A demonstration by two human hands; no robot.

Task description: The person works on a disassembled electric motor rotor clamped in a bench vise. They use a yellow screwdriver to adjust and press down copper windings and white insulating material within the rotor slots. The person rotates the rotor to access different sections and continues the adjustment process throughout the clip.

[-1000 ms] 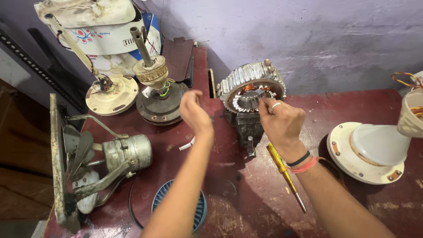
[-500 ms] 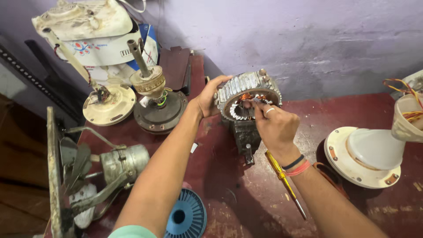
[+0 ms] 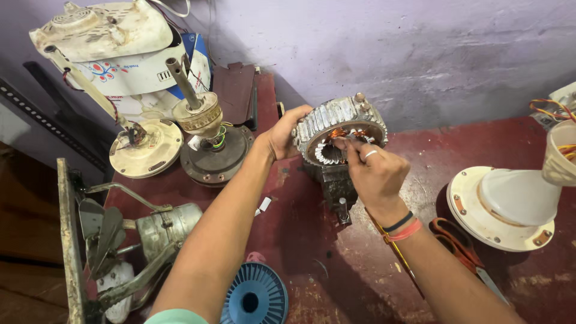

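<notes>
The motor stator [image 3: 340, 135], a ribbed metal ring with copper windings, stands upright at the bench's [image 3: 300, 240] centre. The left hand [image 3: 287, 135] grips its rim at nine o'clock, fingers wrapped over the edge. The right hand [image 3: 372, 171] reaches into the bore, fingers pinched narrowly on something too small to tell. A blue fan disc [image 3: 255, 297] lies at seven o'clock.
</notes>
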